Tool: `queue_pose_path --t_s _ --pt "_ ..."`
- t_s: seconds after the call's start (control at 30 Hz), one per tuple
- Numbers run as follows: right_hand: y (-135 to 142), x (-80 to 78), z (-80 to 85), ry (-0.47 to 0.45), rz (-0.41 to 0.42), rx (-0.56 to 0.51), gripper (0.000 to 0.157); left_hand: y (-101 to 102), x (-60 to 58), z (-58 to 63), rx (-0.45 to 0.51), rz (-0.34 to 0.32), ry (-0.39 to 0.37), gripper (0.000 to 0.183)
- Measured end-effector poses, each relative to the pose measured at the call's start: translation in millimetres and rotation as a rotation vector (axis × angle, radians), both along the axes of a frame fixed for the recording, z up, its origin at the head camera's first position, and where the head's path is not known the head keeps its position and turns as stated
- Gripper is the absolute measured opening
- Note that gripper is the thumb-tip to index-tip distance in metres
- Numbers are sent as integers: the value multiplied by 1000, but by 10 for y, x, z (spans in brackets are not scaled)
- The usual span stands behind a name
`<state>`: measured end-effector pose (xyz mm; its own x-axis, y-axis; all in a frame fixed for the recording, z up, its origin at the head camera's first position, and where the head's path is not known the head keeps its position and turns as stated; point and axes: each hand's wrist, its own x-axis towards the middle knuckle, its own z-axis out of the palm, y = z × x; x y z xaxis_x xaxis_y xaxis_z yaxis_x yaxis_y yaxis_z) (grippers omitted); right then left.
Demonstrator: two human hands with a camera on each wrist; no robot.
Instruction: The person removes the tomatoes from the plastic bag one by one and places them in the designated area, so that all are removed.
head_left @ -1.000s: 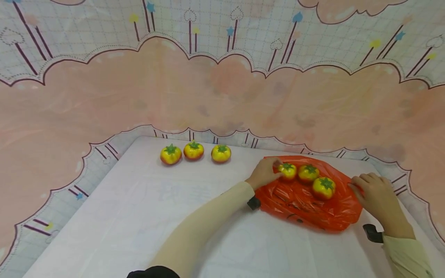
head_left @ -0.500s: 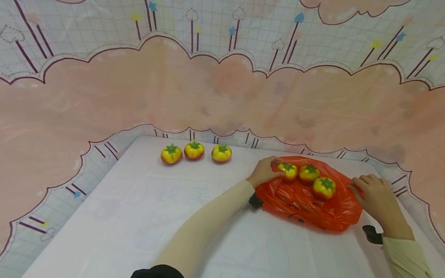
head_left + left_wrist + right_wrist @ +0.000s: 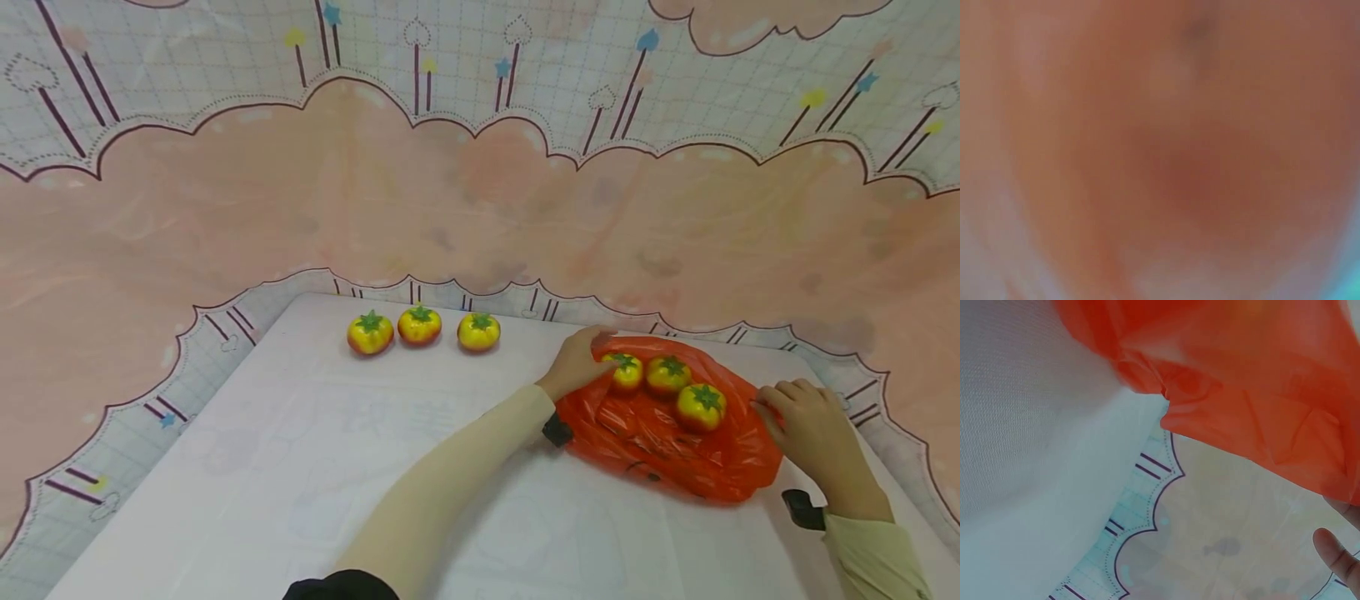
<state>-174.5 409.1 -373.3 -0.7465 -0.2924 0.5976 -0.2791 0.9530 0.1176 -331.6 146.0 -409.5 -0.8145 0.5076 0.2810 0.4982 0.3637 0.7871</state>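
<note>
The left hand [image 3: 576,361], thumb and fingers parted, lay at the left side of the crinkled red plastic bag [image 3: 649,437], hold unclear; the right hand [image 3: 813,429] pinched its right edge; three glossy, green-capped yellow-red fruits [image 3: 667,378] sat on it

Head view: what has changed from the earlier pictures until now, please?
The left hand has shifted slightly upward in the picture, beside the leftmost yellow fruit on the red bag; I cannot tell if it has let go. The right hand still pinches the bag's edge, and all six fruits keep their places.
</note>
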Motion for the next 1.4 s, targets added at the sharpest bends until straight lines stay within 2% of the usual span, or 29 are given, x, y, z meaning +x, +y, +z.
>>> queue_pose_path --t_s 0.13,0.27,0.47,0.6,0.77,0.87,1.17,1.4 --pt "-2 5 2 -2 -5 -3 20 69 46 75 111 -25 0 47" --pt "-11 4 4 -12 -16 -3 21 124 87 121 136 -42 9 45" --pt "-10 -1 6 -4 -9 0 22 158 87 129 3 -140 -28 53" --pt "-3 -1 4 -11 -14 2 22 144 45 80 -77 -208 9 58" --pt "4 1 -2 -6 -10 8 23 112 -19 10 -76 -266 42 58" --pt "9 6 -3 -13 -15 11 23 92 -48 -20 -76 -274 17 57" --pt "5 14 1 -22 -13 18 24 40 -101 -99 -122 -222 -51 54" --pt "29 2 -12 -10 17 22 19 28 -142 -147 -164 -223 1 52"
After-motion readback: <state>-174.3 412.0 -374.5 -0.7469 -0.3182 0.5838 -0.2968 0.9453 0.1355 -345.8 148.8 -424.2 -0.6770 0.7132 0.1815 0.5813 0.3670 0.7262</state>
